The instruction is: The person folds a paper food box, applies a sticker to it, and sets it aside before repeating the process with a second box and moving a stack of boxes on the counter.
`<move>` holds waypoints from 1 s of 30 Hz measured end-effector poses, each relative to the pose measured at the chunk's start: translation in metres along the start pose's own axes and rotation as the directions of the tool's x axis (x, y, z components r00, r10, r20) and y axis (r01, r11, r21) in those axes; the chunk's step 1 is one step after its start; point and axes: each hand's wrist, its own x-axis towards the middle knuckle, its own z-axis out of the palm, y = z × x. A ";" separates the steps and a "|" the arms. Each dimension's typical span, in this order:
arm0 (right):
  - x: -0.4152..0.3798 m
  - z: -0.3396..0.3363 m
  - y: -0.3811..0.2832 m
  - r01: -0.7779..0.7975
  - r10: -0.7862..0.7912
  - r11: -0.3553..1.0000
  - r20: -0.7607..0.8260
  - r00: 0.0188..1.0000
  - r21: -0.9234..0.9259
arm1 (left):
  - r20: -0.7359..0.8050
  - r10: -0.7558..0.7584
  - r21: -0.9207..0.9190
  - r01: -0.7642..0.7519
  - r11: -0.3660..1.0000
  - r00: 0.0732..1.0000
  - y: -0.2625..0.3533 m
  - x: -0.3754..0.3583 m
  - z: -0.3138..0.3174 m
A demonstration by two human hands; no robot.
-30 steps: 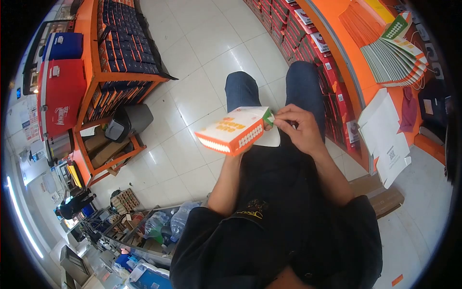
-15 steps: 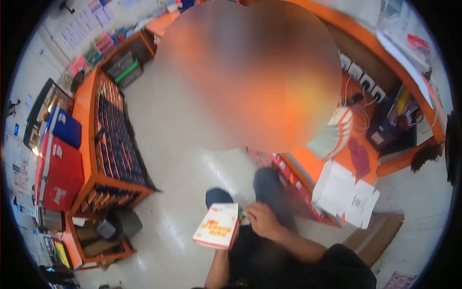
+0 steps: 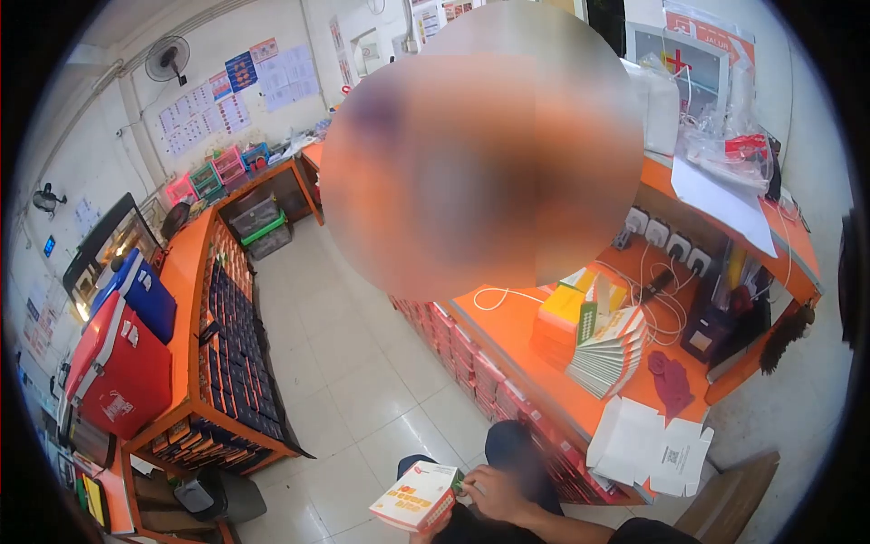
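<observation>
A white box with orange lettering and red edges (image 3: 418, 496) rests in my left hand (image 3: 441, 526), low in the view above my lap. The box hides most of that hand; only a part of it shows under the right side. My right hand (image 3: 494, 492) is at the right end of the box, fingers bent together at a small green piece (image 3: 459, 481) there. Whether the green piece is part of the box cannot be made out.
At the right, an orange desk (image 3: 507, 325) bears a fanned stack of cartons (image 3: 609, 354), a yellow box (image 3: 564, 305), a pink cloth (image 3: 670, 383) and a flattened white carton (image 3: 649, 445). Shelves of dark packs (image 3: 237, 349) stand left, with a red cooler (image 3: 118, 367) on top.
The view has tilted up, so the hands and box appear lower and more of the walls and desk shows. My left hand still holds the box, with my right hand at its right end.
</observation>
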 end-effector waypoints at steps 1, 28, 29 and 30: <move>-0.001 0.004 -0.004 -0.019 0.024 0.998 -0.077 0.997 0.060 | 0.035 -0.182 -0.105 0.185 0.977 0.983 -0.018 -0.015 0.009; -0.014 0.041 0.007 -0.039 0.127 0.966 -0.338 0.933 0.255 | 0.586 -0.767 -0.396 0.918 0.011 0.262 0.069 0.028 0.000; -0.014 0.042 0.014 0.004 0.062 0.981 -0.332 0.941 0.194 | 0.419 -0.696 -0.418 0.804 0.422 0.583 0.051 0.012 0.011; -0.012 0.039 0.011 0.029 0.034 0.978 -0.295 0.955 0.208 | 0.261 -0.494 -0.337 0.557 0.759 0.830 0.029 -0.008 0.025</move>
